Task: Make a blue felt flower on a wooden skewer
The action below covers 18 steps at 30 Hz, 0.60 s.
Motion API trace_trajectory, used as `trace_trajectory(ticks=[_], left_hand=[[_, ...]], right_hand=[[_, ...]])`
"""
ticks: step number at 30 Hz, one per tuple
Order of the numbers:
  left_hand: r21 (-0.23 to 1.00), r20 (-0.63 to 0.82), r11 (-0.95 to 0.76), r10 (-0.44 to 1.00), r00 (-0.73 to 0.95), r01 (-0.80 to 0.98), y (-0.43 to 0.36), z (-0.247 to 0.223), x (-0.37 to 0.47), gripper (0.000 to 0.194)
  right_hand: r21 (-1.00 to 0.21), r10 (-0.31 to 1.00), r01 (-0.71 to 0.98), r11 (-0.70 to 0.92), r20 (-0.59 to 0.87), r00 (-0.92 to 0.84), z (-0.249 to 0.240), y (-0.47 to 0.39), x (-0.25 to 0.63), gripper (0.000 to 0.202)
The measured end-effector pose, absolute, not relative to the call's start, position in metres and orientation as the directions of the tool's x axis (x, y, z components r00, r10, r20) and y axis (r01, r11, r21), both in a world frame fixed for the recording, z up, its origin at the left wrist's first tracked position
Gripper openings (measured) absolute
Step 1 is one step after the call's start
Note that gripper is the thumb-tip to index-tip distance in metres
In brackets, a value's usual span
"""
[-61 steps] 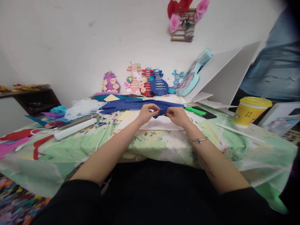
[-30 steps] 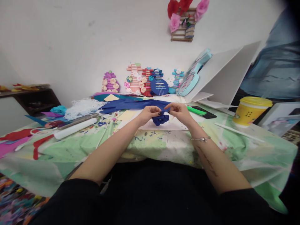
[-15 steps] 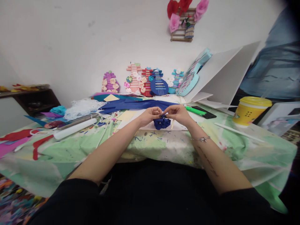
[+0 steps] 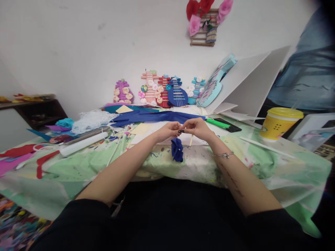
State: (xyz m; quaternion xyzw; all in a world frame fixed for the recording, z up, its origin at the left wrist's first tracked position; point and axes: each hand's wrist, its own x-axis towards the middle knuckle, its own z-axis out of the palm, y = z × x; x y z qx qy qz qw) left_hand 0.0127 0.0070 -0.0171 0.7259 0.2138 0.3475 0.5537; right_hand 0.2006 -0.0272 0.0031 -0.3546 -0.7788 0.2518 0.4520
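My left hand (image 4: 168, 129) and my right hand (image 4: 199, 128) meet fingertip to fingertip above the white sheet (image 4: 204, 140) on the table. Both pinch at the same spot. A small ruffled dark blue piece (image 4: 177, 150), gathered like a flower, dangles just below the fingertips. What links it to the fingers is too thin to make out. A thin pale stick (image 4: 192, 140) shows just under my right hand. A bracelet is on my right wrist.
Blue sheets (image 4: 154, 116), white netting (image 4: 91, 119) and a white roll (image 4: 83, 143) lie to the left. A green marker (image 4: 218, 123) and a yellow tub (image 4: 281, 123) are to the right. Small craft guitars (image 4: 177, 92) and white boards (image 4: 251, 83) lean on the wall.
The blue piece was stretched between my hands, then bunched up under the fingers. It now hangs lower, below the fingertips, while both hands stay close together.
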Motion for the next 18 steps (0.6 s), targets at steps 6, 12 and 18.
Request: trace_trajectory(ticks=[6,12,18], left_hand=[[0.955,0.201,-0.286,0.823,0.532,0.082,-0.002,0.002,0.001,0.035],[0.810,0.265,-0.565,0.595,0.759,0.160,-0.045,0.030,-0.063,0.055],[0.524,0.185,-0.818,0.381,0.906,0.237,-0.072,0.002,-0.062,0.068]], right_hand=[[-0.722,0.653,0.260,0.641,0.336,-0.679,0.008,-0.042,0.201,0.039],[-0.682,0.719,0.383,0.623,0.308,-0.623,0.005,-0.040,0.199,0.033],[-0.737,0.744,0.309,0.601,0.375,-0.554,0.005,-0.037,0.196,0.033]])
